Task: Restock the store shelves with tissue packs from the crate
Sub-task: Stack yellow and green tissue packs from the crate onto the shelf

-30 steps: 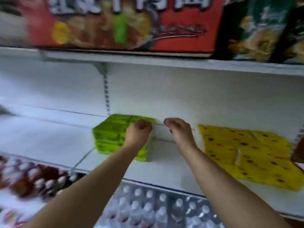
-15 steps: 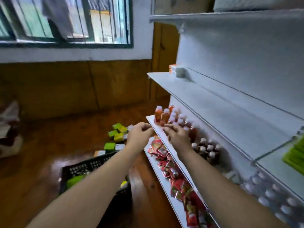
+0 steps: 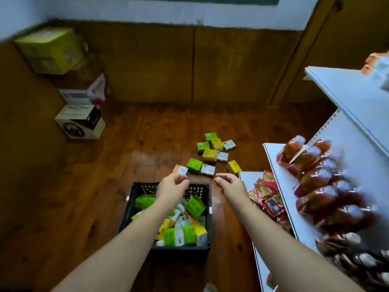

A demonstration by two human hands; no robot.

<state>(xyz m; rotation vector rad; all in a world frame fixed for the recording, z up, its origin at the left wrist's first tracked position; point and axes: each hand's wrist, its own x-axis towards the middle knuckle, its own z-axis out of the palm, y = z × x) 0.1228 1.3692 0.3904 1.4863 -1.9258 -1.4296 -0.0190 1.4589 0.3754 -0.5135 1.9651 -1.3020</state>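
Your left hand: over far rim of black crate, fingers loosely curled, holding nothing. Your right hand: just right of crate, over wood floor, fingers loosely bent, also empty. Hands near each other, not touching. Tissue packs, green, yellow and white, heaped in crate. Loose packs scattered on floor beyond crate. White shelves at right: reddish bottles on one level, red sachets on level below. Stacked boxes in far left corner.
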